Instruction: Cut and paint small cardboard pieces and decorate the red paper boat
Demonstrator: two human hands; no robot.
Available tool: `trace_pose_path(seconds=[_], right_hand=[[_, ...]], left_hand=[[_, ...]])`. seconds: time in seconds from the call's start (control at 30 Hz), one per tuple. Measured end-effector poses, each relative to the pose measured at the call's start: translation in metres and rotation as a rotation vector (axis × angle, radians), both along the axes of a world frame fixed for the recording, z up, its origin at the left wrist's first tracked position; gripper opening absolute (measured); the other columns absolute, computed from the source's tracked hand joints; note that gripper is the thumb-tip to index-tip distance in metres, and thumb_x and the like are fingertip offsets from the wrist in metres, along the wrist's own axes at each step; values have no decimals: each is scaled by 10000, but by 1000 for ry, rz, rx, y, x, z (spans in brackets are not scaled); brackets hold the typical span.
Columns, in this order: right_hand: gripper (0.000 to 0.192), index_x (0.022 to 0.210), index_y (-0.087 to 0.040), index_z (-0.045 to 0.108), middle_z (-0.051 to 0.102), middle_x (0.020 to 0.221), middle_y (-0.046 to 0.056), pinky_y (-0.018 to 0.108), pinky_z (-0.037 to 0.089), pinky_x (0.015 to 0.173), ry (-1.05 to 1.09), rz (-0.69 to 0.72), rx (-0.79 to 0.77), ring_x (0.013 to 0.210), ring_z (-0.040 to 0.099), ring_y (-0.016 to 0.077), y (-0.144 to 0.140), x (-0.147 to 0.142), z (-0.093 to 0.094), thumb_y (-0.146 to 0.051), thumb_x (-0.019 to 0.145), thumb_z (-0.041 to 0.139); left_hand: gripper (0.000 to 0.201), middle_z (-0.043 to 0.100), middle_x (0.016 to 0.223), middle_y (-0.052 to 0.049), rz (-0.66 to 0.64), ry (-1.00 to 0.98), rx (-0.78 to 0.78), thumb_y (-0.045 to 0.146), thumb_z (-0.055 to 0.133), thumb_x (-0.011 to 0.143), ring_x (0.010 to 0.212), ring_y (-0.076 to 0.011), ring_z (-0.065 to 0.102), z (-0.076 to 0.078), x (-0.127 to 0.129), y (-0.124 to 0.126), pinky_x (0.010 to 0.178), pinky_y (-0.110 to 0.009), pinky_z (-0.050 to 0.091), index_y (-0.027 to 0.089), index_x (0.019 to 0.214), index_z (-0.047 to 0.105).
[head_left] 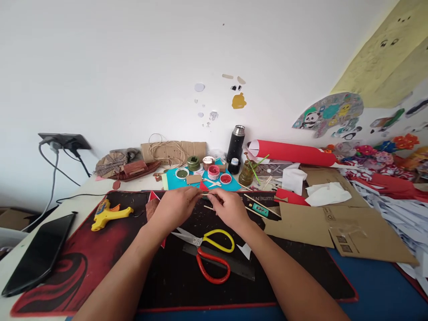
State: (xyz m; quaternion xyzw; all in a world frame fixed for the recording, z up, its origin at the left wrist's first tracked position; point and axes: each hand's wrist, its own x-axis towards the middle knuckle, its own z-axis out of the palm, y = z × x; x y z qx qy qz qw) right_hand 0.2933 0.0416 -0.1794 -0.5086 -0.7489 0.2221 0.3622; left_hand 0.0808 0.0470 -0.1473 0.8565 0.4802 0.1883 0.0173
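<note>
My left hand (177, 206) and my right hand (231, 208) meet above the desk mat, their fingers pinching a thin wooden stick (203, 193) between them. Just beyond the fingertips shows a small red pointed piece (203, 186); whether it is joined to the stick I cannot tell. Beneath my left hand a brown and red piece (152, 206) is partly covered. Open-bladed scissors (199, 242) with one yellow and one red handle lie below my hands, over a dark ruler (239, 266). A white paper scrap (245, 250) sits by my right forearm.
On the mat's left is a yellow glue gun (110, 214), with a black tablet (40, 256) beyond it. Paint jars (213, 172) stand on blue paper behind my hands, near a black thermos (236, 145). Cardboard (301, 223), sticks (262, 206) and a red paper roll (294, 153) lie right.
</note>
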Motion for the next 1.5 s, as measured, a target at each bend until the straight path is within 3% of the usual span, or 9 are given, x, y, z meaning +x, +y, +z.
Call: trace_pose_path(seconds=[0.13, 0.63, 0.97, 1.3, 1.5], right_hand=[[168, 1039, -224, 779, 804, 803, 26, 283, 416, 664, -101, -20, 72, 698, 732, 209, -3, 5, -1, -290, 1059, 626], [132, 1068, -218, 776, 822, 847, 35, 291, 364, 658, -217, 15, 28, 743, 740, 207, -4, 11, 2, -276, 1046, 660], [165, 1013, -204, 792, 791, 747, 32, 302, 327, 632, -267, 7, 43, 694, 721, 207, -4, 10, 2, -272, 1049, 645], [239, 1042, -201, 808, 850, 981, 90, 311, 406, 711, -354, 20, -20, 875, 775, 246, -3, 7, 5, -275, 1085, 585], [264, 1028, -189, 793, 840, 985, 105, 316, 409, 724, -391, 21, -52, 900, 764, 252, -3, 7, 6, -276, 1102, 556]], left_hand=[[285, 817, 1043, -94, -39, 104, 26, 301, 510, 1096, 935, -261, 767, 1, 5, -2, 763, -320, 534, 201, 1155, 770], [237, 780, 1023, -80, -102, 174, 43, 225, 509, 1079, 864, -223, 728, -7, 10, -1, 740, -301, 510, 207, 1072, 745], [244, 789, 970, -90, -29, 234, 18, 269, 517, 1080, 843, -241, 735, -3, 19, -4, 690, -305, 488, 189, 1003, 734], [315, 766, 864, -84, 82, 260, -53, 311, 492, 1075, 769, -243, 710, -1, 28, -6, 653, -326, 429, 183, 888, 710], [315, 772, 874, -105, 106, 257, -75, 314, 480, 1070, 783, -263, 724, -5, 31, -6, 653, -333, 432, 180, 903, 712]])
